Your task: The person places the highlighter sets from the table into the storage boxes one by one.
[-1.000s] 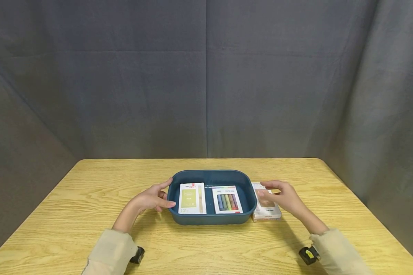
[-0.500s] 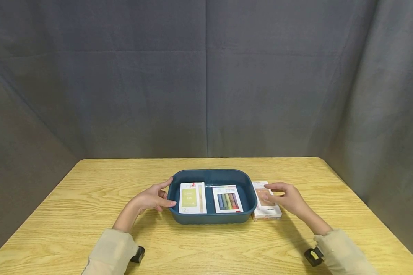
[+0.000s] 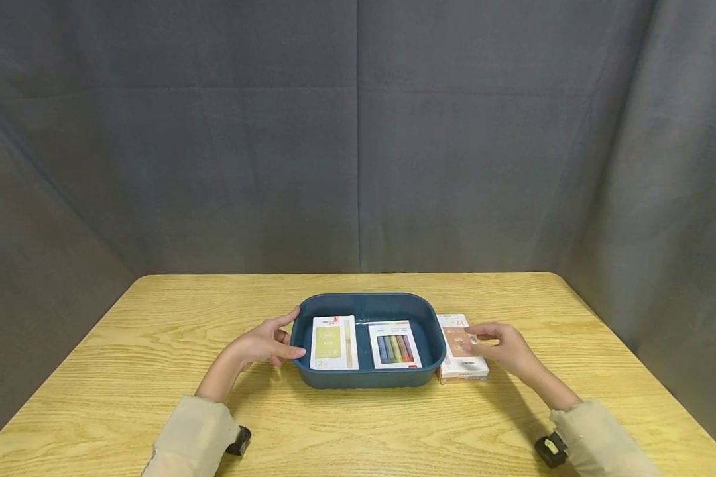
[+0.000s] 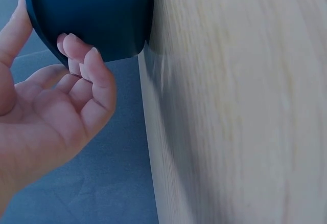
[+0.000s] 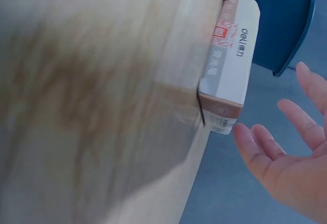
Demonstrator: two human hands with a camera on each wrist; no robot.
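Note:
A dark blue plastic bin (image 3: 366,378) sits on the wooden table. My left hand (image 3: 265,343) holds its left end, thumb and forefinger at the rim, and the left wrist view shows other fingers curled by the outer wall (image 4: 102,17). Inside lie a white box with a green label (image 3: 328,343) and a white box with a window (image 3: 395,346) showing several coloured sticks. Against the bin's right side lies a white box with a brown label (image 3: 453,341). My right hand (image 3: 504,348) hovers at this box's right side, fingers loosely bent, holding nothing; the right wrist view shows its fingertips (image 5: 240,132) apart from the box.
The wooden table (image 3: 358,437) reaches out around the bin on every side. A grey curtain (image 3: 358,146) hangs behind the table and along both sides. Each wrist bears a small black device (image 3: 551,449) below the sleeve.
My right hand has drawn back a little to the right, uncovering more of the brown-labelled box. The left hand keeps its hold on the bin, and the boxes stay in place.

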